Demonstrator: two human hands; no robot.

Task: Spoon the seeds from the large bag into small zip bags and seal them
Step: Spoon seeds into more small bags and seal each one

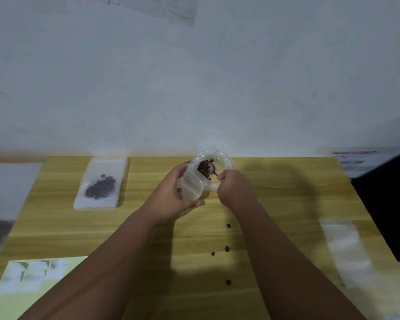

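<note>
My left hand (171,195) grips a clear plastic bag (194,181) and holds its mouth open above the wooden table (286,204). Dark brown seeds (203,168) lie inside the bag near its opening. My right hand (233,188) pinches the handle of a small spoon (211,169), whose bowl sits among the seeds inside the bag. A small zip bag (102,183) with a heap of seeds lies flat at the left of the table.
Several loose seeds (227,248) lie scattered on the table in front of my hands. Empty clear bags (344,248) lie at the right edge. A green printed card (32,280) rests at the near left corner. A white wall stands right behind the table.
</note>
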